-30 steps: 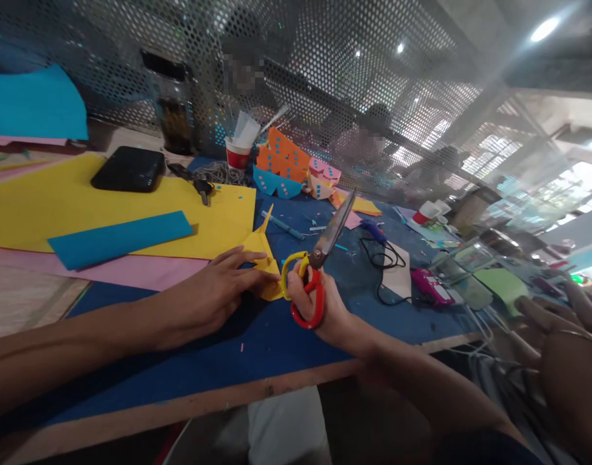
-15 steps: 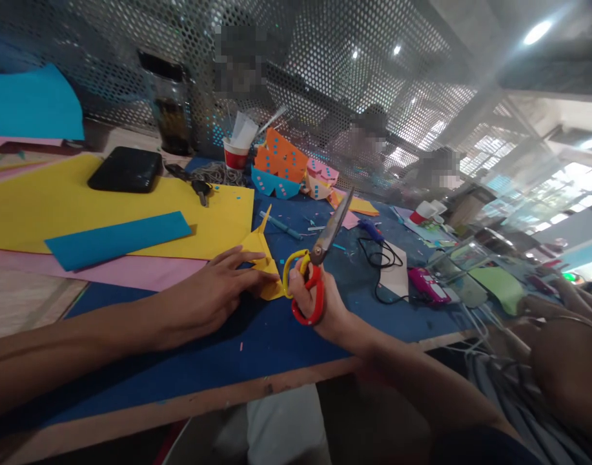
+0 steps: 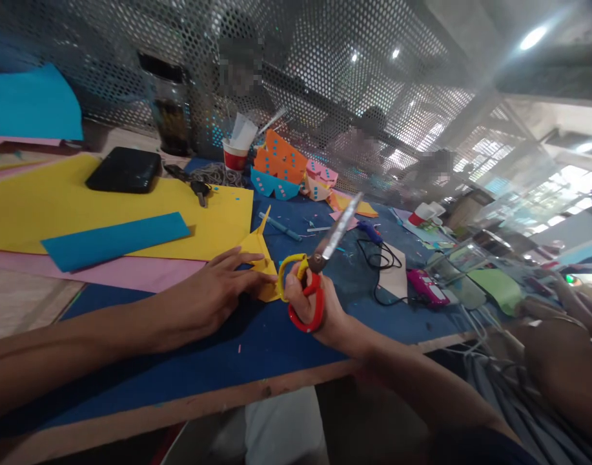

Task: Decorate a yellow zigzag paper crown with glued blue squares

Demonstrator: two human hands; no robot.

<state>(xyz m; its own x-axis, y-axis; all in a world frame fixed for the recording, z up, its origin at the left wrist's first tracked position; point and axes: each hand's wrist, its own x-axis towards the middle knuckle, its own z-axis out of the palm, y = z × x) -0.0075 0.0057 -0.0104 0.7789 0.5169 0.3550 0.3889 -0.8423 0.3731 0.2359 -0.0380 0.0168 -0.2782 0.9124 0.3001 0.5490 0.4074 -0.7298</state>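
Observation:
My left hand (image 3: 213, 294) lies flat with fingers stretched out, pressing down a folded yellow paper piece (image 3: 261, 248) on the blue table cover (image 3: 257, 342). My right hand (image 3: 319, 310) is closed through the red and yellow handles of a pair of scissors (image 3: 325, 248). The blades are together and point up and away to the right, lifted off the table, just right of the yellow piece.
A big yellow sheet (image 3: 44, 206), a blue strip (image 3: 114, 239) and a pink sheet (image 3: 131, 271) lie to the left. A black case (image 3: 124, 171), keys (image 3: 199, 187), a paper cup (image 3: 235, 155) and folded paper shapes (image 3: 281, 168) stand behind. Cables (image 3: 387, 258) and another person's arm (image 3: 561, 361) are at right.
The scissors have tilted, their blades swinging a little to the right and lower. My left hand stays on the yellow piece.

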